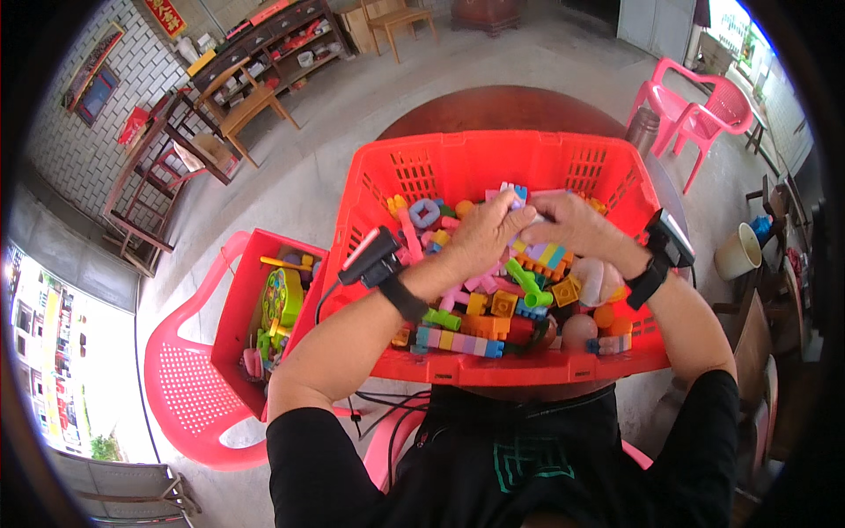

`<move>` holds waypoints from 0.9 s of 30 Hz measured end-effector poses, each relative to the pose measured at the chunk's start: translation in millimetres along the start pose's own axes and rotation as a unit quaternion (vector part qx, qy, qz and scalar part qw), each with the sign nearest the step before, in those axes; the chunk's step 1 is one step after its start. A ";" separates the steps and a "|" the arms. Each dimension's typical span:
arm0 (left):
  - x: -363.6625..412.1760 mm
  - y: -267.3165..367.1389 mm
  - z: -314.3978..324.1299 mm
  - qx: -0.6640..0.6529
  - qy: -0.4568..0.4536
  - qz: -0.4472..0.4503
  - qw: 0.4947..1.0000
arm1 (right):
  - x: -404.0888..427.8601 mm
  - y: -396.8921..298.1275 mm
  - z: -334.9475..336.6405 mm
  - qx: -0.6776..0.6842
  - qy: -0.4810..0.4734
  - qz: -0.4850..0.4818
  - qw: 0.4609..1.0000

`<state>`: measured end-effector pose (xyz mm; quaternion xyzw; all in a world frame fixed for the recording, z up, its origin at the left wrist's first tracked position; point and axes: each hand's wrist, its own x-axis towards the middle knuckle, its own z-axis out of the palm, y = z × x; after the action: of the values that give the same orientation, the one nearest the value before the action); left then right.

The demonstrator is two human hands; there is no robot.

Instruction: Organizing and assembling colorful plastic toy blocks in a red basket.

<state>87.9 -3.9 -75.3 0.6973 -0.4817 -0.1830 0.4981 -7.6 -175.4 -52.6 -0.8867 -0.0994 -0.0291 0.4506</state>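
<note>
My left hand and my right hand meet above the far middle of a red plastic crate. Between their fingertips is a small pale toy piece, mostly hidden by the fingers. Below lie many loose plastic building blocks. Among them are a multicoloured row of joined blocks, a green pipe-shaped piece, an orange block and a pale blue ring. A translucent rounded toy piece rests under my right wrist.
The crate stands on a round wooden table. At left, a red box of toys rests on a pink plastic chair. A dark bottle stands beyond the crate's right corner. Black cables hang near my waist.
</note>
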 end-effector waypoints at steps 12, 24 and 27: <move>0.8 15.7 -12.4 -0.198 -0.043 -0.048 0.978 | -5.1 -18.3 -3.5 0.087 0.043 0.017 0.995; -0.7 1.4 -1.0 -0.025 -0.008 -0.024 0.999 | -8.1 -8.7 15.5 -0.168 0.047 -0.039 0.984; 6.0 -9.7 -7.0 -0.131 0.012 -0.056 0.990 | -10.5 -30.1 14.9 -0.185 0.040 0.028 0.981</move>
<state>100.7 -5.0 -79.3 0.6542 -0.4080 -0.2629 0.5800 -24.5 -147.7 -39.1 -0.9554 -0.0492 -0.0698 0.2827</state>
